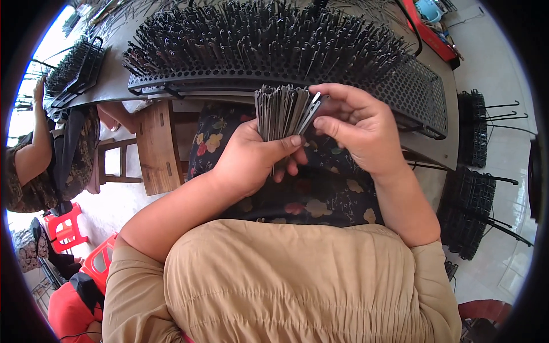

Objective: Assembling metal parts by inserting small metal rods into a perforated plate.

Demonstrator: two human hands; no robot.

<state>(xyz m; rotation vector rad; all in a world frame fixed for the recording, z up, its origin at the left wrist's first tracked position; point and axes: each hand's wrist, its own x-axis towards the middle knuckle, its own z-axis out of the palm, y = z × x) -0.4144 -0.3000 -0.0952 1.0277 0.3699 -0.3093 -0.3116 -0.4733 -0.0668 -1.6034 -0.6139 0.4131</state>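
Note:
My left hand (251, 151) is closed around a bundle of thin dark metal strips (280, 111), held upright above my lap. Their upper ends fan out slightly, and some show small slots or holes. At the bundle's right side my right hand (366, 126) pinches the top of a metal strip (314, 106) between thumb and forefinger; it leans away from the others. Just beyond both hands stands a long black perforated rack (426, 94), densely filled with upright dark metal pieces (257, 43) with looped tips.
The rack rests on a grey table (443, 150). At the left, another person (34, 163) sits by a smaller filled rack (74, 77). A wooden stool (154, 151) and red plastic stools (66, 228) stand nearby. Black hooked racks (472, 211) are at the right; a red tray (429, 37) lies far right.

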